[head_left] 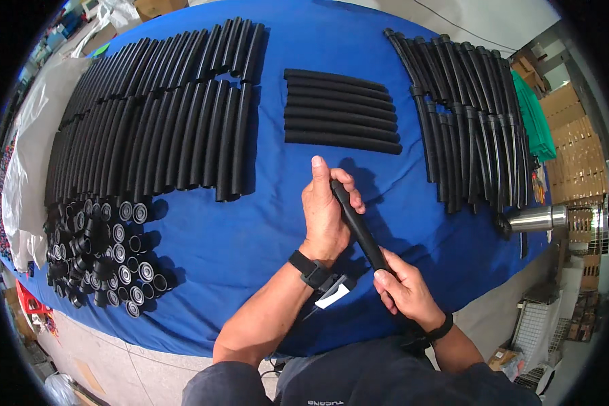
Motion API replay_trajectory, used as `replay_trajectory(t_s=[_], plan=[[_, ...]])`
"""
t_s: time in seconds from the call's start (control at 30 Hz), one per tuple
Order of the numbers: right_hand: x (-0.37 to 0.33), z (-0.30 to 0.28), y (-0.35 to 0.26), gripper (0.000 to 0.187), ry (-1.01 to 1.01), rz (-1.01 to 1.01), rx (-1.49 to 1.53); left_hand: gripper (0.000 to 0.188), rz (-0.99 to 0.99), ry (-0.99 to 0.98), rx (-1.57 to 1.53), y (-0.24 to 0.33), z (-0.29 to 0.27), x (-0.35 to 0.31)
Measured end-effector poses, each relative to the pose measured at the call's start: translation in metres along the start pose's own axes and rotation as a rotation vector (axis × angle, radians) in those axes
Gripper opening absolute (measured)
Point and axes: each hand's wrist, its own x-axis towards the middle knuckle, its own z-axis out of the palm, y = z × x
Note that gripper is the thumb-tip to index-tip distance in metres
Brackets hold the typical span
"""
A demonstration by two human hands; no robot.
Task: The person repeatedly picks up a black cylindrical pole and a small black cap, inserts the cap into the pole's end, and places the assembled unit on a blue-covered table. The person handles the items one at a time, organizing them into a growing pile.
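Note:
Both my hands hold one long black tube (364, 237) that slants over the blue cloth in front of me. The fingers of my left hand (326, 210) curl around its upper end, thumb pointing up. Lower down, my right hand (406, 287) grips the same tube between thumb and fingers. The tube's lowest part is hard to see against my dark clothing. Just beyond my left hand lies a row of several matte black tubes (342, 111), side by side.
Two rows of black tubes (162, 135) cover the table's left, with a heap of black round caps (101, 254) nearer me. At right lie capped black tubes (463, 122), a green cloth (533, 122) and a metal cylinder (538, 218). Cardboard boxes (575, 155) stand beyond the table.

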Motion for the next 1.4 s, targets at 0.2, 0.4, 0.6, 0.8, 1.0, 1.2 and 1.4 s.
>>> replay_trajectory(t_s=[0.2,0.4,0.6,0.8,1.0,1.2,1.4], plan=[[0.003,0.001,0.008,0.056,0.118,-0.162,-0.358,0.055,0.012,0.016,0.014,0.0,0.0,-0.001],[0.006,-0.001,0.014,0.055,0.242,-0.403,-0.505,0.061,0.005,-0.048,0.004,-0.005,-0.007,0.003],[-0.006,-0.033,0.016,0.057,0.151,-0.415,-0.59,0.07,-0.122,-0.097,-0.159,0.015,-0.006,0.017],[-0.013,-0.027,0.006,0.068,-0.112,0.031,-0.025,0.067,-0.134,-0.094,-0.057,0.011,-0.002,0.006],[-0.013,-0.016,0.004,0.069,-0.042,-0.015,-0.246,0.062,-0.094,0.057,0.004,0.01,0.004,0.0],[-0.012,-0.013,0.012,0.066,0.01,-0.199,-0.369,0.06,-0.094,0.078,-0.024,0.009,0.004,0.0],[-0.006,-0.018,0.02,0.065,0.127,-0.474,-0.523,0.06,-0.071,-0.019,-0.047,0.006,-0.002,0.007]])
